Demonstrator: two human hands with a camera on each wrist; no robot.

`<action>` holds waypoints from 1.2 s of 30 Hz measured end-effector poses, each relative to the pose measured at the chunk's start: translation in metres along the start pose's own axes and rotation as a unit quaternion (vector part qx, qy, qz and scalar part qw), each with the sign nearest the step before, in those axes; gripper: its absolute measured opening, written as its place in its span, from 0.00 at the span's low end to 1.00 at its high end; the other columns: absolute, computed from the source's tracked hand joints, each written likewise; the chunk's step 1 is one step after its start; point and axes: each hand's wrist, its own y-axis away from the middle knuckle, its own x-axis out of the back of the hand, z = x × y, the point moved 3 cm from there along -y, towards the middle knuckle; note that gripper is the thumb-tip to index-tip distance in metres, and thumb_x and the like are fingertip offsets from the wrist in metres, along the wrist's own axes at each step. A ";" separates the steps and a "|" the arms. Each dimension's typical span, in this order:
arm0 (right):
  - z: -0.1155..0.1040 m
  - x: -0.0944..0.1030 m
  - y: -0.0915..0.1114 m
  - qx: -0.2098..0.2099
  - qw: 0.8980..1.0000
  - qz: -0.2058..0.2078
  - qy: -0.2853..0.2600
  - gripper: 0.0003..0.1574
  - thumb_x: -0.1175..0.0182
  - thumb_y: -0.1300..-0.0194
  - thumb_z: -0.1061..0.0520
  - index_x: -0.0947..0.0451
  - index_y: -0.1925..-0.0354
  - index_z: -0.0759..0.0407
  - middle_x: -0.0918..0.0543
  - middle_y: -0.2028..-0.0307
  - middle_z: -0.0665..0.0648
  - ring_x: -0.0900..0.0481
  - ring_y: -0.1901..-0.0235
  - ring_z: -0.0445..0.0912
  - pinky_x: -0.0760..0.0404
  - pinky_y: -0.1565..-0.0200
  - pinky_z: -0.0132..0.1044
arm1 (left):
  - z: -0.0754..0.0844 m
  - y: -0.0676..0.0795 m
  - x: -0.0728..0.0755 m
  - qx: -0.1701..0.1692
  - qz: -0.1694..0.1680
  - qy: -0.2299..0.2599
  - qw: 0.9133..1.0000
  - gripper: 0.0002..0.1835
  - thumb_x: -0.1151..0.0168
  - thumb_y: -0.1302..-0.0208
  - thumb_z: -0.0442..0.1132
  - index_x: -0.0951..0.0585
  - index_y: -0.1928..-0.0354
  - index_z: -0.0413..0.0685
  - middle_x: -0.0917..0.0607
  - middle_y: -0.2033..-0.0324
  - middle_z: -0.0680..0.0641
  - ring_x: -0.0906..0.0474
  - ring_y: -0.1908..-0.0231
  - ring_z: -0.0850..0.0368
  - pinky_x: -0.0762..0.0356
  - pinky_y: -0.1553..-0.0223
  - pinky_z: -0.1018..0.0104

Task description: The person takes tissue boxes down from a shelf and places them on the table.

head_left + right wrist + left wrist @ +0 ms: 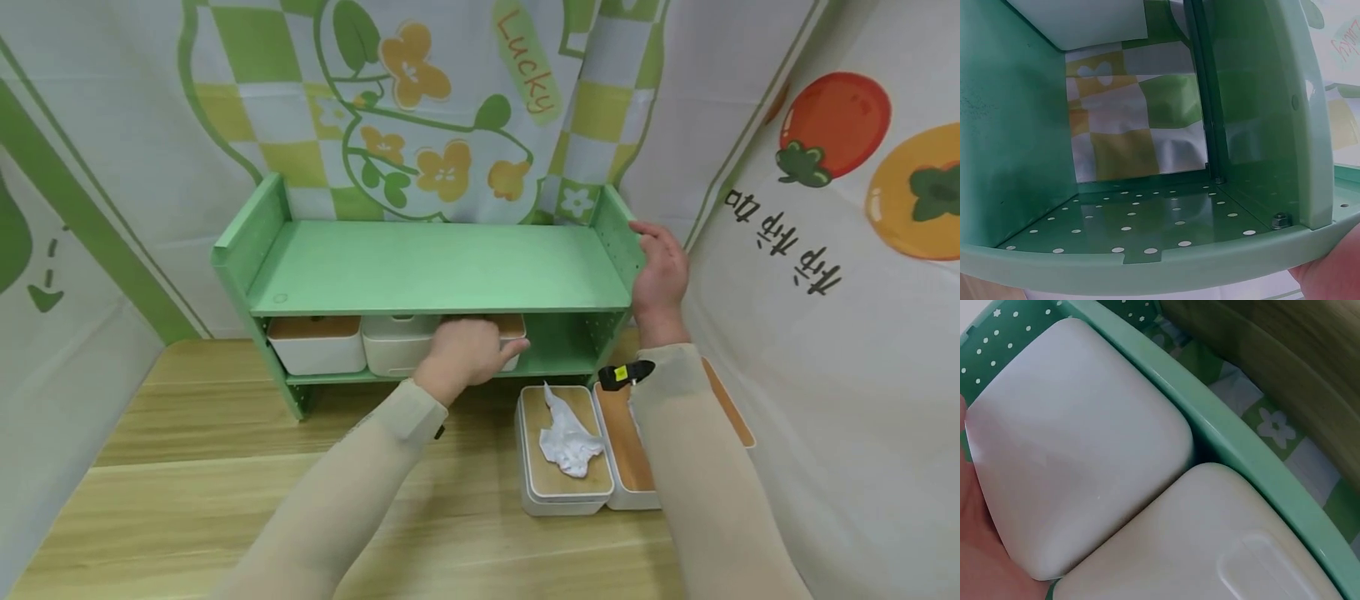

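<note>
My left hand (465,350) grips a white box (513,364) with a wood-coloured lid on the lower level of a green shelf (442,265). Its fingers go in over the lid, partly hidden under the upper board, and its thumb points right along the front. In the left wrist view the palm lies against that box. Directly left of it sits a cream box (390,354) with a pale lid. My right hand (660,279) rests against the outside of the shelf's right side panel (617,246), fingertips at its upper edge.
Another white box (318,354) with a wood-coloured lid stands at the lower level's left end. On the wooden table (247,500), in front of the shelf's right side, are lidded boxes (566,504), one with a crumpled white tissue (572,442) on top. Printed cloth walls (750,325) surround the table.
</note>
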 end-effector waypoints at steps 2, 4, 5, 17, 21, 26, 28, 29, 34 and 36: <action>0.000 0.000 0.000 0.003 1.000 0.003 0.001 0.24 0.58 0.25 0.56 0.17 0.46 0.56 0.24 0.38 0.49 0.32 0.43 0.43 0.40 0.41 0.36 | 0.002 0.001 0.000 -0.002 0.005 -0.005 1.000 0.41 0.69 0.29 0.73 0.21 0.85 0.57 0.23 0.84 0.53 0.24 0.81 0.55 0.28 0.81 0.57; -0.001 0.000 0.000 0.003 1.000 0.005 0.003 0.24 0.58 0.26 0.55 0.16 0.46 0.55 0.24 0.38 0.49 0.32 0.47 0.43 0.40 0.43 0.36 | 0.003 0.003 0.001 -0.003 0.013 -0.012 1.000 0.39 0.67 0.28 0.72 0.21 0.84 0.56 0.23 0.84 0.52 0.24 0.80 0.55 0.27 0.82 0.56; -0.001 0.000 0.000 0.003 1.000 0.004 0.006 0.24 0.58 0.26 0.55 0.16 0.46 0.55 0.24 0.38 0.49 0.31 0.51 0.44 0.39 0.44 0.36 | 0.004 0.004 0.001 -0.005 0.019 -0.016 1.000 0.39 0.66 0.28 0.72 0.21 0.82 0.55 0.23 0.84 0.52 0.24 0.80 0.54 0.27 0.82 0.56; -0.005 0.002 0.001 -0.004 1.000 0.000 0.012 0.24 0.59 0.24 0.54 0.17 0.44 0.54 0.25 0.37 0.48 0.35 0.38 0.42 0.42 0.37 0.38 | 0.019 0.021 0.000 -0.018 0.068 -0.055 0.996 0.40 0.63 0.29 0.72 0.19 0.52 0.42 0.17 0.64 0.44 0.20 0.61 0.47 0.23 0.57 0.53; -0.004 0.002 0.002 -0.005 1.000 -0.004 0.017 0.24 0.58 0.24 0.53 0.18 0.44 0.54 0.26 0.37 0.48 0.36 0.37 0.41 0.42 0.36 0.39 | 0.023 0.026 0.000 -0.016 0.074 -0.066 0.995 0.43 0.65 0.29 0.72 0.21 0.46 0.40 0.18 0.57 0.42 0.22 0.53 0.46 0.28 0.48 0.52; -0.004 0.003 0.003 -0.010 1.000 -0.007 0.021 0.25 0.59 0.24 0.53 0.18 0.43 0.53 0.26 0.37 0.47 0.36 0.37 0.41 0.43 0.36 0.39 | 0.025 0.029 -0.001 -0.010 0.071 -0.071 0.995 0.44 0.68 0.29 0.72 0.24 0.41 0.39 0.20 0.51 0.40 0.26 0.47 0.45 0.33 0.42 0.50; -0.004 0.002 0.003 -0.013 1.000 -0.008 0.019 0.24 0.59 0.24 0.53 0.18 0.43 0.53 0.26 0.36 0.47 0.37 0.36 0.41 0.43 0.36 0.39 | 0.025 0.031 -0.002 -0.007 0.071 -0.071 0.995 0.45 0.67 0.29 0.72 0.25 0.39 0.38 0.21 0.48 0.39 0.27 0.45 0.44 0.35 0.40 0.50; -0.004 0.002 0.003 -0.014 1.000 -0.009 0.017 0.25 0.59 0.24 0.53 0.18 0.43 0.53 0.26 0.36 0.47 0.37 0.36 0.41 0.43 0.36 0.39 | 0.026 0.032 -0.002 -0.005 0.072 -0.071 0.995 0.45 0.67 0.29 0.72 0.26 0.38 0.38 0.21 0.47 0.39 0.28 0.44 0.44 0.36 0.39 0.50; -0.003 0.001 0.003 -0.016 1.000 -0.010 0.010 0.24 0.59 0.23 0.53 0.18 0.43 0.53 0.27 0.36 0.47 0.32 0.46 0.43 0.42 0.40 0.38 | 0.028 0.039 -0.002 -0.001 0.088 -0.073 0.993 0.46 0.64 0.29 0.72 0.29 0.36 0.35 0.24 0.43 0.36 0.31 0.40 0.42 0.42 0.35 0.49; -0.003 0.001 0.003 -0.016 1.000 -0.007 0.010 0.24 0.58 0.24 0.53 0.18 0.44 0.52 0.27 0.36 0.47 0.33 0.50 0.43 0.41 0.42 0.38 | 0.028 0.042 -0.003 0.001 0.092 -0.073 0.993 0.47 0.64 0.30 0.72 0.30 0.34 0.34 0.26 0.41 0.34 0.34 0.38 0.41 0.45 0.33 0.49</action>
